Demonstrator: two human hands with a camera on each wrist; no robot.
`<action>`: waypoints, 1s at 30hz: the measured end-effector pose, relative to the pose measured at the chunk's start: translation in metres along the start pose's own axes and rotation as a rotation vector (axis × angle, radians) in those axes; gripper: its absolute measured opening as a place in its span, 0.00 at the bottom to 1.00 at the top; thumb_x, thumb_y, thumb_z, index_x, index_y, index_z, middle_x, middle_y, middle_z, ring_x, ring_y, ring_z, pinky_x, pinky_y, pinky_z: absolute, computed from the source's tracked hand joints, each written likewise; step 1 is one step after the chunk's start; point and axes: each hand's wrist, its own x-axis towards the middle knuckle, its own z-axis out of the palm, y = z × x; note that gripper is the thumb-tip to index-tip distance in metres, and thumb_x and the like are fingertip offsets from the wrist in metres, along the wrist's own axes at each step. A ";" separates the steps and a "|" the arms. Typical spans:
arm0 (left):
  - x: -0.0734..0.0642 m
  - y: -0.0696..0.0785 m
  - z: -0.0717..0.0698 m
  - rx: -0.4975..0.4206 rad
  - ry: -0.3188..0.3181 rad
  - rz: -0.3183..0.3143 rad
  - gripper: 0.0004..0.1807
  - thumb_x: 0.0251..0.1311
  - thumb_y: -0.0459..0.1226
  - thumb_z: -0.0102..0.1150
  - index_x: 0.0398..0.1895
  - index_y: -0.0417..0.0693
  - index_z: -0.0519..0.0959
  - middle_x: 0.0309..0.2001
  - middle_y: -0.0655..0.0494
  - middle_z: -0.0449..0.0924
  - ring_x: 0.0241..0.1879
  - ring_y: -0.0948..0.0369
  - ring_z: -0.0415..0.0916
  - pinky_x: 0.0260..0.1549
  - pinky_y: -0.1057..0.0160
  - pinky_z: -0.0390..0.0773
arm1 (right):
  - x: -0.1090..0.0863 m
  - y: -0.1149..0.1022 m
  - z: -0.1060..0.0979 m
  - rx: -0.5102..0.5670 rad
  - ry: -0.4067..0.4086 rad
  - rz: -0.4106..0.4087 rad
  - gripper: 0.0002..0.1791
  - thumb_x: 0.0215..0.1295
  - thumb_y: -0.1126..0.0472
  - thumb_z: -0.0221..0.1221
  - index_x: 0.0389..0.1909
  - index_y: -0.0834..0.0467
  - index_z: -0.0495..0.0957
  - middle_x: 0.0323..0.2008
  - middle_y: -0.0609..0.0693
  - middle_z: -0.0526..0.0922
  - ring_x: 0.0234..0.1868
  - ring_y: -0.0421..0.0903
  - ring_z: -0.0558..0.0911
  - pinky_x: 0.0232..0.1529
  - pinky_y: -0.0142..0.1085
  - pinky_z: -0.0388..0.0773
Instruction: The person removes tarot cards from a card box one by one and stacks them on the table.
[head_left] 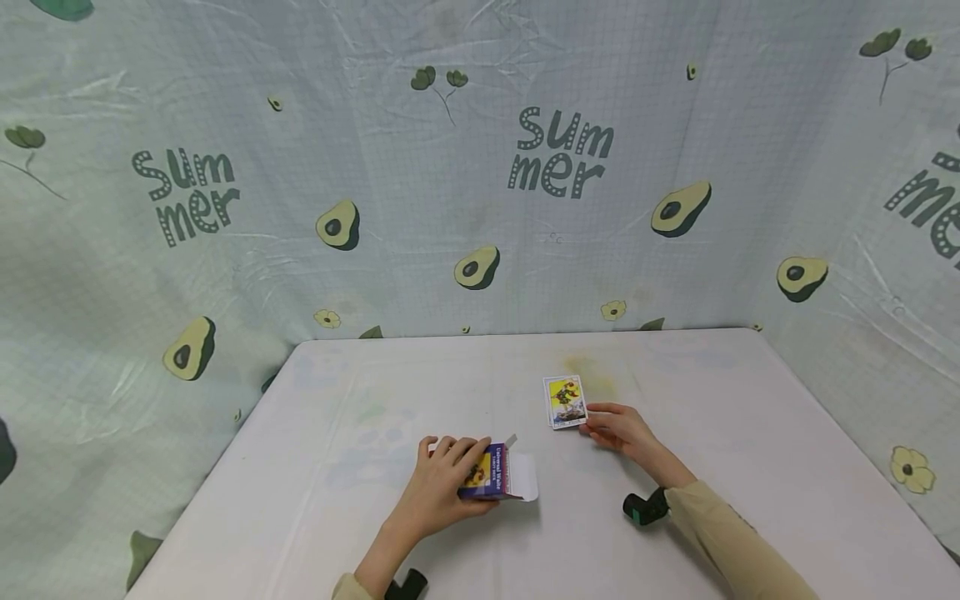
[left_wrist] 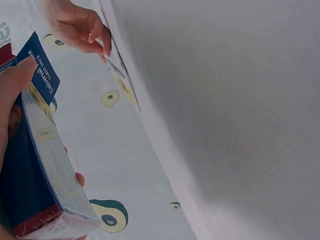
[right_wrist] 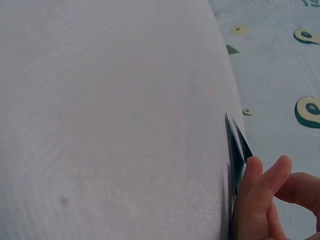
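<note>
My left hand [head_left: 450, 479] grips a purple-blue tarot card box [head_left: 498, 471] from above. The box's white flap [head_left: 525, 477] stands open on the right. In the left wrist view the thumb presses near the flap of the box [left_wrist: 25, 165], with clear film along one side. Further back, my right hand [head_left: 618, 432] pinches the lower right edge of a small stack of tarot cards [head_left: 566, 402]. The top card is face up, with a yellow picture. In the right wrist view the cards [right_wrist: 237, 150] appear edge-on and slightly splayed, beside the fingers [right_wrist: 260, 192].
A white-covered table [head_left: 360, 517] lies under both hands. Behind and at its sides hangs a pale sheet [head_left: 405, 167] printed with avocados and the word summer. Black wrist cameras [head_left: 645, 507] are worn at both wrists.
</note>
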 end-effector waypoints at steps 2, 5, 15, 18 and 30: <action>0.000 0.000 0.000 -0.002 0.003 0.000 0.43 0.32 0.59 0.67 0.58 0.55 0.68 0.45 0.60 0.74 0.40 0.62 0.67 0.45 0.51 0.60 | 0.000 0.000 0.000 -0.009 0.006 -0.001 0.28 0.58 0.68 0.54 0.60 0.69 0.61 0.21 0.46 0.81 0.25 0.37 0.82 0.25 0.25 0.75; 0.000 0.000 -0.001 0.004 0.004 0.001 0.43 0.32 0.59 0.67 0.58 0.55 0.68 0.45 0.61 0.74 0.40 0.62 0.67 0.45 0.51 0.60 | 0.000 -0.001 -0.001 -0.013 0.000 -0.001 0.28 0.58 0.68 0.54 0.60 0.70 0.60 0.22 0.46 0.81 0.26 0.38 0.82 0.26 0.26 0.75; -0.001 0.000 -0.001 0.010 0.013 0.004 0.44 0.32 0.59 0.67 0.57 0.55 0.69 0.45 0.61 0.74 0.40 0.62 0.67 0.45 0.52 0.60 | 0.001 -0.004 0.001 -0.001 0.020 0.015 0.27 0.58 0.70 0.52 0.59 0.72 0.59 0.23 0.48 0.80 0.26 0.39 0.82 0.28 0.28 0.78; -0.001 0.000 -0.002 0.009 0.015 0.005 0.44 0.32 0.59 0.67 0.57 0.55 0.68 0.45 0.61 0.74 0.40 0.62 0.67 0.45 0.52 0.60 | 0.000 -0.005 0.002 0.011 0.015 0.014 0.26 0.58 0.71 0.51 0.59 0.72 0.59 0.25 0.50 0.79 0.26 0.40 0.82 0.30 0.29 0.78; -0.001 0.001 -0.003 0.004 0.010 0.005 0.44 0.32 0.59 0.67 0.57 0.55 0.68 0.45 0.61 0.74 0.40 0.63 0.67 0.45 0.51 0.61 | -0.002 -0.004 0.003 0.022 0.006 -0.003 0.26 0.59 0.72 0.50 0.58 0.75 0.57 0.24 0.51 0.80 0.27 0.40 0.82 0.30 0.29 0.78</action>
